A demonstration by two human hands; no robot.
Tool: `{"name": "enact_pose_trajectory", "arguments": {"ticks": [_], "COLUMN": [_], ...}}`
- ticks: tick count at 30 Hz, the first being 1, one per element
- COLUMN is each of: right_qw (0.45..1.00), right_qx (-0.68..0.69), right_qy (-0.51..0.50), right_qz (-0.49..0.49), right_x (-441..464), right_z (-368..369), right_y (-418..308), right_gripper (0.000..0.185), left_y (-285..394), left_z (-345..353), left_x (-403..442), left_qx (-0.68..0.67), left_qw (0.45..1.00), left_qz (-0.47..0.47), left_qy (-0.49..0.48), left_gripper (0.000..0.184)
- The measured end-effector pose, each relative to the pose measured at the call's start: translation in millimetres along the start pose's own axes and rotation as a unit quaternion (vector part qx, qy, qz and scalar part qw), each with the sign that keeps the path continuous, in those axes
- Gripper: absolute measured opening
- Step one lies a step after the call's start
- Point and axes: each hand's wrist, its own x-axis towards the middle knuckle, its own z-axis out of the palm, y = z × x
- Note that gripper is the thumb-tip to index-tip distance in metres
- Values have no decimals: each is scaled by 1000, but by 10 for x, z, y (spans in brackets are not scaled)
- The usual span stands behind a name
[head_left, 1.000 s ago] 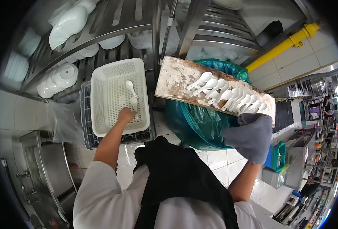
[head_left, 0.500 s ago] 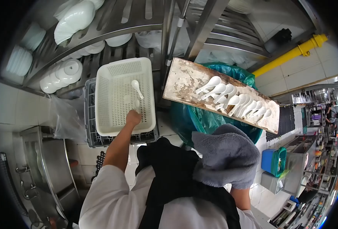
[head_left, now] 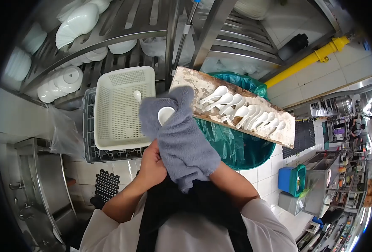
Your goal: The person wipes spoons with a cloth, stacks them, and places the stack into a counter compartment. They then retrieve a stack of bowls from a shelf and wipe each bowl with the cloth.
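A white soup spoon (head_left: 165, 115) shows its bowl among the folds of a grey towel (head_left: 186, 145) in front of me. My left hand (head_left: 154, 164) is closed at the towel's lower left edge, where the spoon's handle runs out of sight. The towel covers my right hand, which grips the cloth around the spoon; only the right forearm (head_left: 233, 181) shows. Another white spoon (head_left: 137, 96) lies in the cream perforated basket (head_left: 102, 138), partly behind the towel. On the worn board (head_left: 287, 136) to the right, several white spoons (head_left: 241, 112) lie in a row.
The basket sits on a grey crate (head_left: 89, 126). Under the board stands a bin lined with a green bag (head_left: 224, 140). Metal shelves (head_left: 123, 35) hold stacked white bowls (head_left: 70, 79). A yellow pipe (head_left: 308, 61) runs along the right wall. A person (head_left: 356, 127) stands far off at right.
My left hand has left the basket with one of its two spoons and come to the towel. The towel has moved left and up from my right side, now around that spoon.
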Motion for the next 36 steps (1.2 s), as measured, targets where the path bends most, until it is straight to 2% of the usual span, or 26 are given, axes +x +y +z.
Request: {"name": "enact_pose_trajectory", "arguments": {"ticks": [1,2,3,5,9,11,12,14,15,17,18,19,20,21,24,25,27,28,30,31,32,33,34,35,36], "right_qw": [975,903,905,862,820,783,784,702,704,794,794,862,905,923,916,916,936,933,934,948,946,930,910,942,942], "right_qx": [133,261,260,382,458,525,522,540,536,401,398,315,222,197,193,189,130,122,168,104,97,90,84,90,86], "right_qy": [175,340,337,328,321,291,292,403,404,410,412,391,357,329,351,352,288,291,315,290,290,317,342,253,253], "right_qz": [10,18,15,64,119,162,164,230,231,201,202,69,-64,-22,-14,-6,154,170,31,87,103,164,220,200,206], "right_x": [-15,-23,-32,-92,-206,-208,-201,-135,-121,-121,-140,-183,-222,-256,-305,-317,-349,-404,-555,-565,-548,-498,-500,-524,-563], "right_z": [197,277,219,-7,-435,-587,-563,-421,-261,62,14,-49,-116,-275,-320,-328,-353,-394,-514,-596,-498,-480,-492,-521,-520], "right_y": [11,29,36,-4,-32,0,-9,-24,23,136,145,149,127,-6,43,41,36,87,203,106,45,-19,-32,-21,-5], "right_gripper": [28,27,27,30,27,17,17,30,30,15,15,18,21,25,23,23,23,23,23,23,23,23,23,21,21], "left_y": [63,85,75,52,212,248,245,239,219,167,166,171,173,167,90,37,10,27,-52,-120,-183,-170,-202,-255,-289], "left_z": [-23,-39,-42,-30,26,-51,-26,32,44,53,52,54,60,73,122,135,153,147,143,123,145,315,329,288,286], "left_x": [-2,4,-10,-66,-51,-34,-13,73,117,194,222,245,264,273,272,276,270,261,249,236,246,266,287,304,322], "left_qx": [60,120,118,136,125,275,273,283,280,287,285,292,298,296,279,234,184,200,207,221,235,129,123,110,98], "left_qw": [998,991,992,989,991,959,960,956,957,955,955,954,952,953,959,971,982,980,977,974,970,990,991,992,993], "left_qz": [-1,-2,-1,-19,-20,-18,-17,74,76,73,76,71,66,67,51,41,34,3,-21,-18,-14,53,55,55,55], "left_qy": [-26,-52,-48,-58,-46,-58,-60,-29,-30,-30,-32,-26,-20,-22,-13,3,2,-14,-53,-54,-52,-7,-16,-28,-39], "left_gripper": [27,32,32,31,24,16,16,14,14,13,13,13,13,13,14,14,14,13,12,11,10,8,8,8,9]}}
